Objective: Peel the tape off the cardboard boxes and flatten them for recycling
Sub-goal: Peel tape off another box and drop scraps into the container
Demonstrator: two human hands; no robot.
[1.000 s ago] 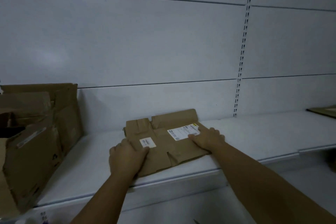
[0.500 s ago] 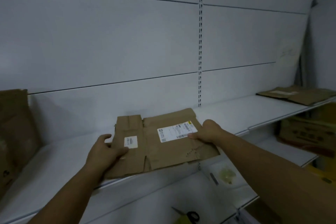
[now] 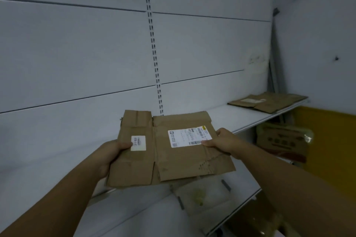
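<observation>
A flattened cardboard box (image 3: 173,159) is held up in both hands in front of the white shelf (image 3: 240,119), tilted towards the camera. The left hand (image 3: 113,152) grips its left edge, thumb on top touching a small white label (image 3: 138,143). The right hand (image 3: 221,141) grips the right edge, thumb pressed on the corner of the shipping label (image 3: 189,137). The fingers of both hands are closed on the cardboard, the rest hidden underneath. More flattened cardboard (image 3: 267,102) lies far along the shelf at right.
</observation>
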